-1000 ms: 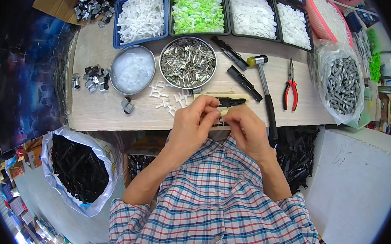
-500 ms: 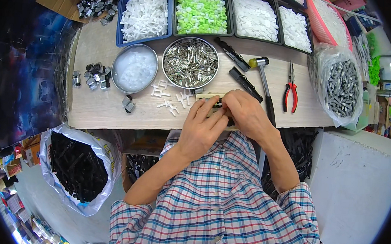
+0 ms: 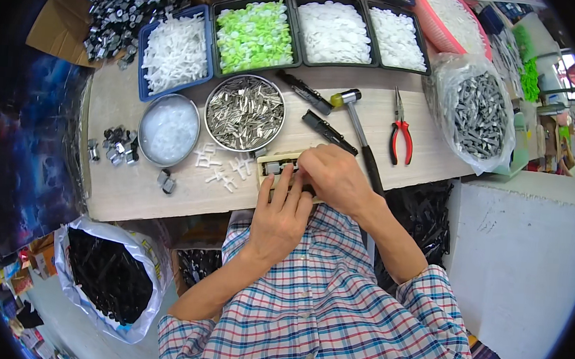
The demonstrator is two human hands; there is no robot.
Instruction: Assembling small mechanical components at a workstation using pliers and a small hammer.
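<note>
Both hands work at the counter's near edge: left hand (image 3: 280, 214) lies flat, fingers extended, over a small pale block (image 3: 276, 165); right hand (image 3: 331, 176) pinches closed on it. Rigid, light; best gripped by its sides.

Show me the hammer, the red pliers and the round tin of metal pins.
hammer (image 3: 350, 98), head view, on its head.
red pliers (image 3: 400, 135), head view, on the handles.
round tin of metal pins (image 3: 244, 112), head view, on the pins.

The shirt (image 3: 331, 316) is checked in red, blue and white. At the far edge of the pale wood surface (image 3: 133, 195), one tray (image 3: 254, 36) holds bright green bits. The pliers (image 3: 401, 131) have red handles, and the hammer (image 3: 360, 134) is black with a yellow neck.
</note>
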